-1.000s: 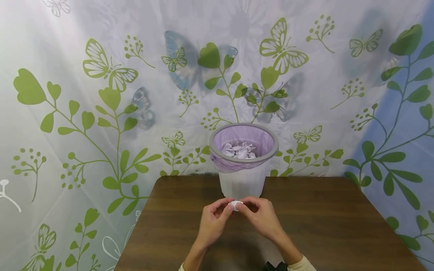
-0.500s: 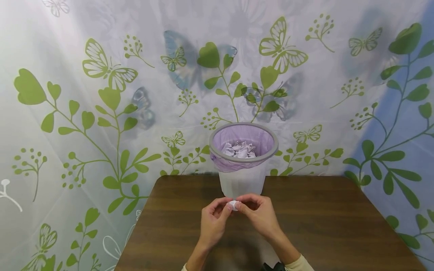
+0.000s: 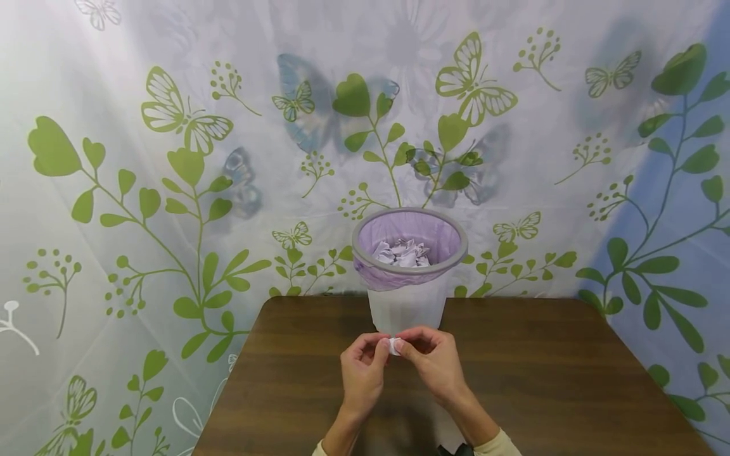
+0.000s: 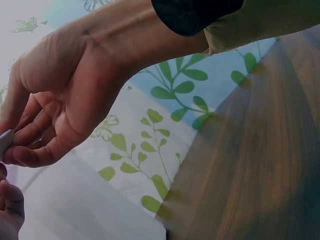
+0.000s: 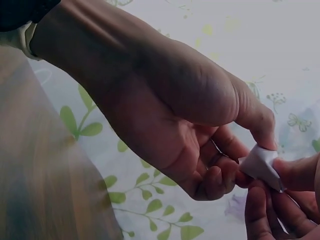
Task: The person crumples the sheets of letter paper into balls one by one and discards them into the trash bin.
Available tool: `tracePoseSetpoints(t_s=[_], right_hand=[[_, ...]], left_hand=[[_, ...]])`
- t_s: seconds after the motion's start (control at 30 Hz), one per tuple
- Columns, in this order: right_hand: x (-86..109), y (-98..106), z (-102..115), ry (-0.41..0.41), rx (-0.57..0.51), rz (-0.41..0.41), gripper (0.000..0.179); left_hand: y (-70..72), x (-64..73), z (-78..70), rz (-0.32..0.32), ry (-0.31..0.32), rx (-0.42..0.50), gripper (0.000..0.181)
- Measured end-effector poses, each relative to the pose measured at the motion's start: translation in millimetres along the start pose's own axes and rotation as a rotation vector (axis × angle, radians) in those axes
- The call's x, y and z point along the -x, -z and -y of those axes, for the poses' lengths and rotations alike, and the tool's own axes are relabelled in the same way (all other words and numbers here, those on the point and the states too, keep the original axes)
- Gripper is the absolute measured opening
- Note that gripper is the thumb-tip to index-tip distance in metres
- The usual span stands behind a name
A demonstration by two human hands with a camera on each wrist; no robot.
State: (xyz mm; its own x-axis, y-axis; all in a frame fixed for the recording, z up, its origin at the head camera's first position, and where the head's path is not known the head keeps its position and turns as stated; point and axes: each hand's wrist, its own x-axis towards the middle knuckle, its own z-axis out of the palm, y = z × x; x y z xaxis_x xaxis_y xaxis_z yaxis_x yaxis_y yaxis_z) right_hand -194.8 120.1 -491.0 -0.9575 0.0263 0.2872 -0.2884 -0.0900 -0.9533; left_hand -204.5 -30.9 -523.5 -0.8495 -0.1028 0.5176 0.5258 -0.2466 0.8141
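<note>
From the head camera I see my left hand [image 3: 362,373] and my right hand [image 3: 435,366] meeting above the near middle of the dark wood-grain table [image 3: 570,380]; both pinch one small white wad of paper [image 3: 393,346] between thumb and fingertips, held just in front of the bin's base; the bin [image 3: 408,310] is a round, translucent white plastic tub with a grey rim, lined with a thin lilac bag [image 3: 439,235] that folds over the edge, and crumpled white paper scraps [image 3: 402,252] lie inside it; behind hangs a glossy white curtain [image 3: 142,158] printed with green leaves and butterflies.

From the left wrist I see the left hand [image 4: 60,105] with fingers curled inward, thumb and fingertips closed on a pale edge of the paper at the frame's left border; the table's smooth brown grain runs along the right.

From the right wrist I see the right hand [image 5: 190,125] curled, thumb and forefinger nipping the wad of paper [image 5: 261,165], a creased, angular lump; fingertips of the other hand press it from the right.
</note>
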Motion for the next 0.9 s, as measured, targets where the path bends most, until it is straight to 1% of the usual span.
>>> tracePoseSetpoints(t_s=[0.17,0.33,0.43,0.53,0.63,0.77,0.8,0.9], right_hand=[[2.1,-2.3,-1.3,0.033,0.029,-0.027,0.012],[3.8,-4.0,-2.9,0.096,0.107,-0.063,0.007],[3.8,-4.9,-3.8,0.135,0.14,-0.076,0.007],[2.3,-3.7,-3.5,0.165,0.167,-0.057,0.008],[0.3,0.1,-2.2,0.173,0.176,0.003,0.01],[-1.9,6.6,0.3,0.176,0.164,0.089,0.012],[-2.5,8.1,1.0,0.18,0.161,0.105,0.011],[-4.0,12.6,2.9,0.201,0.161,0.143,0.011]], left_hand=[[-2.0,-0.7,2.8,-0.024,-0.025,-0.005,0.004],[-2.3,-5.3,3.4,-0.012,-0.071,-0.023,0.004],[-0.5,-8.7,2.1,0.004,-0.071,-0.019,0.005],[3.7,-11.6,0.2,0.029,-0.053,-0.025,0.006],[10.7,-14.1,-3.0,0.083,-0.001,-0.045,0.008],[22.0,-18.3,-10.5,0.206,0.068,-0.073,0.006],[24.7,-19.7,-12.5,0.237,0.074,-0.081,0.006],[31.6,-24.6,-19.0,0.33,0.059,-0.108,0.01]])
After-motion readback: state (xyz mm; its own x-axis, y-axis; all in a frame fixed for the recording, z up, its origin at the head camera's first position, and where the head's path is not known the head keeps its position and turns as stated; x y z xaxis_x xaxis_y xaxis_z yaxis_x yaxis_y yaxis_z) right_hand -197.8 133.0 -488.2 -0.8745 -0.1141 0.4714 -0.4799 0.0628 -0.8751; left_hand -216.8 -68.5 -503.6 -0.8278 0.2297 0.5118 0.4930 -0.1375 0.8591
